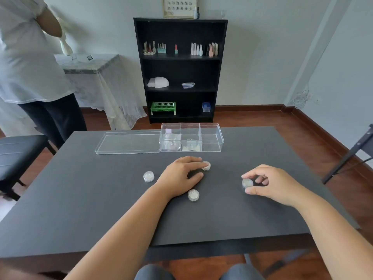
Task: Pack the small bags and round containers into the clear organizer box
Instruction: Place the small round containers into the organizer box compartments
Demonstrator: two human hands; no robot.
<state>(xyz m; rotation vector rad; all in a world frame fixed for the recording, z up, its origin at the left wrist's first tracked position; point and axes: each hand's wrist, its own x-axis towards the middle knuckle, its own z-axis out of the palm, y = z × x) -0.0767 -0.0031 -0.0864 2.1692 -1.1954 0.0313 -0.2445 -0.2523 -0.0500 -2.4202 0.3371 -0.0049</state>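
A clear organizer box (212,138) with three compartments stands at the table's far side; small bags lie in its left and middle compartments, while the right one looks bare. Its clear lid (127,143) lies flat to the left. Several small round containers sit on the dark table. My right hand (270,183) pinches one round container (247,183) between thumb and fingers. My left hand (181,174) rests on the table with its fingertips touching another container (206,165). Two more containers (148,176) (193,195) lie loose beside my left wrist.
A person in a white shirt (26,57) stands at the far left by a lace-covered side table. A black chair (18,154) stands left of the table, and another chair frame (351,154) to the right. A black shelf (180,69) with nail bottles is behind.
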